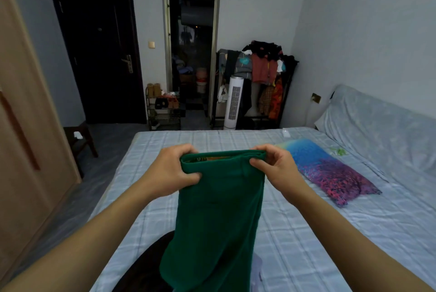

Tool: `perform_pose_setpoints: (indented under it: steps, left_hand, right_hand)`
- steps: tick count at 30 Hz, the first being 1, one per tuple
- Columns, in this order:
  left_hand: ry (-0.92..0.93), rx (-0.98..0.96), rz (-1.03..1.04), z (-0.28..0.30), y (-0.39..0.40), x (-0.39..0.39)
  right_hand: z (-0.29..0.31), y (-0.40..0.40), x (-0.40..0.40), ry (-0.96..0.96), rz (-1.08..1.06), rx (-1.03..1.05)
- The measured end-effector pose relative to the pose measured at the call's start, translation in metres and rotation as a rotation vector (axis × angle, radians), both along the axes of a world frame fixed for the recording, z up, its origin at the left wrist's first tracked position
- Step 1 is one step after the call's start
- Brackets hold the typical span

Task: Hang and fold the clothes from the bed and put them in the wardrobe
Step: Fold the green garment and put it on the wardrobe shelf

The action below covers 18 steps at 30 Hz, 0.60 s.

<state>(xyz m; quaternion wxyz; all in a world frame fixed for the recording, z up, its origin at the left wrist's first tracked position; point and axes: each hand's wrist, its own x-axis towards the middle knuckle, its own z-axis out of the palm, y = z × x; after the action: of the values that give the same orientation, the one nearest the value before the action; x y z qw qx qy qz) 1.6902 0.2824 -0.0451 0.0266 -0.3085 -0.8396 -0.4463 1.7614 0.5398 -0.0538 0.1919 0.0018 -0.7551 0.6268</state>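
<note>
Green trousers (219, 209) hanging from 2 closed grips, left hand (168, 173) and right hand (277, 169), each pinching a waistband corner above the bed (306, 232).

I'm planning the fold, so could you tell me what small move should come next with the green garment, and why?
Probably lower the green garment flat onto the bed: the left hand and right hand pinch its top corners, and it hangs lengthwise, unfolded.
</note>
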Motion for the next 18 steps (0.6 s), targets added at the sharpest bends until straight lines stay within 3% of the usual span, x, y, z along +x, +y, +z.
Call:
perform_pose_setpoints:
  steps: [6, 13, 18]
  left_hand:
    - [-0.035, 0.153, 0.059, 0.043, 0.021, 0.046]
    - [-0.157, -0.102, -0.13, 0.097, 0.05, 0.131]
    - [-0.152, -0.044, -0.079, 0.102, 0.079, 0.202]
  right_hand:
    - [0.015, 0.013, 0.039, 0.071, -0.177, 0.039]
    - [0.045, 0.055, 0.112, 0.197, -0.146, 0.015]
    - [0.057, 0.092, 0.175, 0.255, -0.08, 0.051]
